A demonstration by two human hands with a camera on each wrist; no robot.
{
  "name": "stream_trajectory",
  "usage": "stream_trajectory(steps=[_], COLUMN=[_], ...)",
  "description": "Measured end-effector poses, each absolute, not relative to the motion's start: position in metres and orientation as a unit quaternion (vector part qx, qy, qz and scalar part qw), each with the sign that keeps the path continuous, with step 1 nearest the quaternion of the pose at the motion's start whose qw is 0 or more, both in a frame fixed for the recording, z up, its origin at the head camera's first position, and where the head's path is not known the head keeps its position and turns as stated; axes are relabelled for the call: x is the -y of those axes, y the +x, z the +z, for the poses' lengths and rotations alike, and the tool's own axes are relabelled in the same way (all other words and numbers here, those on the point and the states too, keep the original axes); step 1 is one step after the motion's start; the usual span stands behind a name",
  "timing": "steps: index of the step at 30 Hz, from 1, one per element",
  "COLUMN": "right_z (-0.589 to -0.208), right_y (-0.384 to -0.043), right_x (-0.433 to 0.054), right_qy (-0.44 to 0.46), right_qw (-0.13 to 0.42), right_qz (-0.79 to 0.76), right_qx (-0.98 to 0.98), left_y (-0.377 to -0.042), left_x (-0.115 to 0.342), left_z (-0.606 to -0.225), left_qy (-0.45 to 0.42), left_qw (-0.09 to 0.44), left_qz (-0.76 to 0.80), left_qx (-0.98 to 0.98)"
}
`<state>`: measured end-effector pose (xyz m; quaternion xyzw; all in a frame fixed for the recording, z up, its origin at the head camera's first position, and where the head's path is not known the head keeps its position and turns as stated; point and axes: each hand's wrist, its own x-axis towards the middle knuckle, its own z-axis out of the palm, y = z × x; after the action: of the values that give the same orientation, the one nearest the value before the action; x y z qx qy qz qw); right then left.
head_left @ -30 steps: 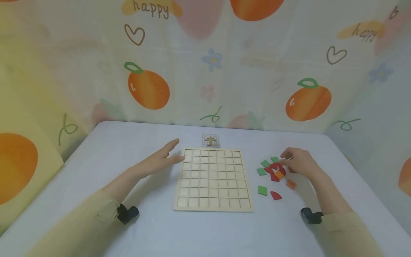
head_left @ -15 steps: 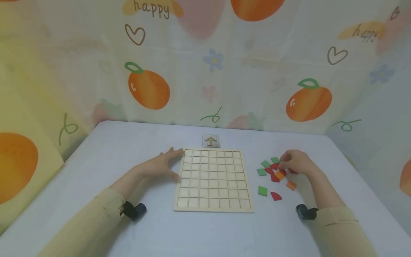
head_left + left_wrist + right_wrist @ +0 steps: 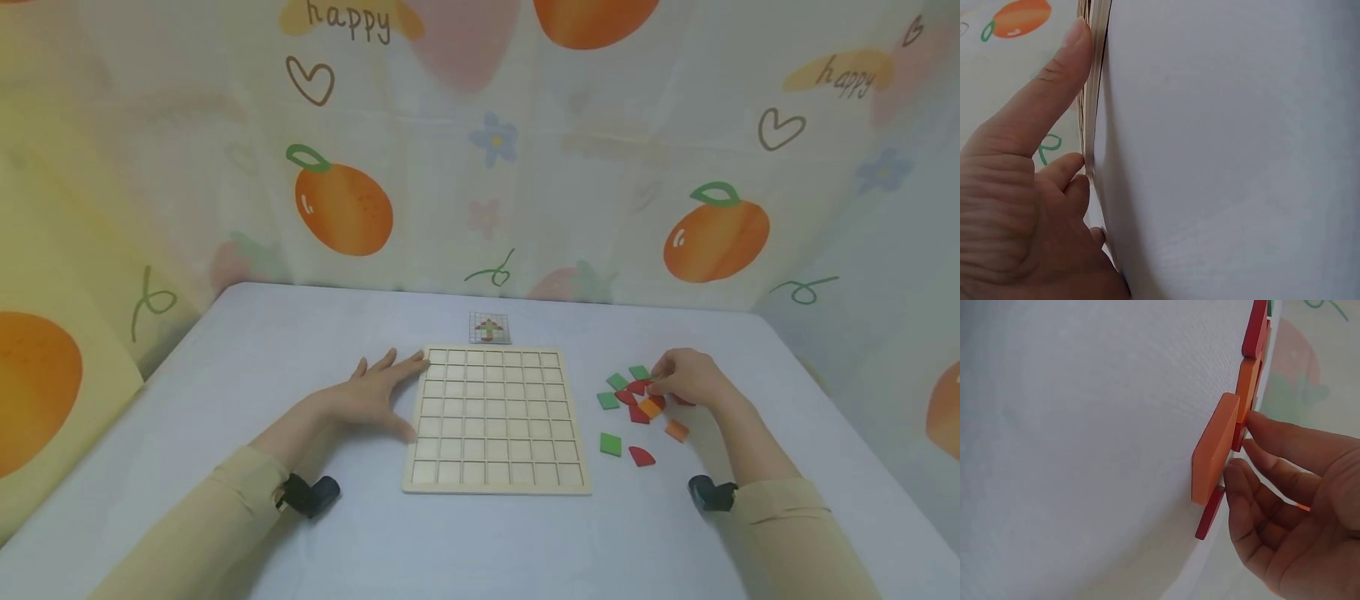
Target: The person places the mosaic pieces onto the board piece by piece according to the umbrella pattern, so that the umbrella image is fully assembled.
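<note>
A pale wooden grid board (image 3: pixel 495 417) lies flat on the table. My left hand (image 3: pixel 367 398) is spread at its left side, index fingertip at the upper left edge and thumb at the lower left edge. In the left wrist view, that thumb (image 3: pixel 1054 87) lies along the board's side (image 3: pixel 1094 75). My right hand (image 3: pixel 692 379) is bent over a cluster of small flat pieces, thumb and fingertips low among red pieces (image 3: pixel 626 397). The right wrist view has its fingers (image 3: pixel 1238 487) curled behind an orange square (image 3: pixel 1215 450); I cannot tell whether they pinch a piece.
A small pattern card (image 3: pixel 489 328) with a gridded picture lies behind the board. Several green squares (image 3: pixel 611 444), a red quarter-round piece (image 3: pixel 642 456) and an orange square (image 3: pixel 677 430) lie right of the board. A fruit-print cloth (image 3: pixel 480 167) hangs behind the table.
My left hand has come down and back to the board's left edge, its thumb and fingers spreading apart. My right hand has shifted slightly, its fingertips closer together over the red pieces.
</note>
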<state>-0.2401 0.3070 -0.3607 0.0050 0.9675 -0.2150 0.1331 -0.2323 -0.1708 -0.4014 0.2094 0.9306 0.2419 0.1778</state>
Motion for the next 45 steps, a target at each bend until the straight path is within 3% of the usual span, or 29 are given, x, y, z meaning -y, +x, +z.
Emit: stream_trajectory(steps=[45], right_z=[-0.357], right_y=[-0.243], right_x=[-0.295], right_qy=[0.024], right_qw=[0.122], right_qz=[-0.212], right_qx=[-0.969], left_y=[-0.228], left_x=[0.168], left_z=[-0.4], left_qy=[0.211], left_qw=[0.175], left_qz=[0.22], left_qx=[-0.936])
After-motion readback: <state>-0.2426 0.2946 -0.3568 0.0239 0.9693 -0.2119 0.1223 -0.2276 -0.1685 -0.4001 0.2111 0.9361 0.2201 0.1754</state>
